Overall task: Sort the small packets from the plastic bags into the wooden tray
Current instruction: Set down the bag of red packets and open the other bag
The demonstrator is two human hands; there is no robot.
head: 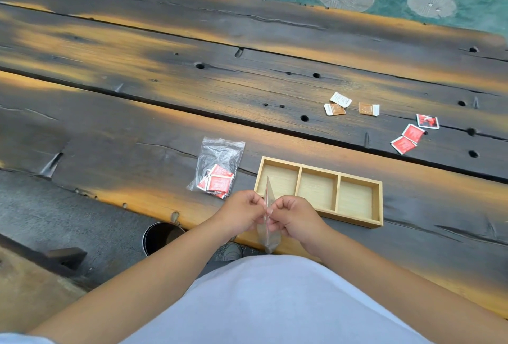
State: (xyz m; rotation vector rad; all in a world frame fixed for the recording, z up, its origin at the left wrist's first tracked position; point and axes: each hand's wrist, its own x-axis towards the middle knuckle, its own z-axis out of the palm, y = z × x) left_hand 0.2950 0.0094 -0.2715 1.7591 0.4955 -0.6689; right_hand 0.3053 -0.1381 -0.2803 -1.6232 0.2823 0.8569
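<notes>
Where the dark, scorched plank worktop [137,129] meets the person's body at its near edge, both hands are raised together just above it. The left hand [242,213] and the right hand [292,215] each pinch the top edge of a clear, empty-looking plastic zip bag [268,236] with curled fingers, one hand on either side of its mouth, and the bag hangs edge-on between them.

Just beyond the hands, near the near edge of the worktop, lies the long light wooden tray with three compartments [380,206]; all three compartments show bare wood, and the tip of the held bag overlaps the left one in this view.

Just left of the tray lies a second clear plastic bag holding red and white packets [220,167], flat on the worktop, the packets bunched at its near end.

Farther out towards the right edge, three brown and white small packets [350,105] lie close together, and three red small packets [413,134] lie scattered nearer the right edge, well apart from the tray.

Below the near edge, a dark round container [162,236] stands on the floor.
</notes>
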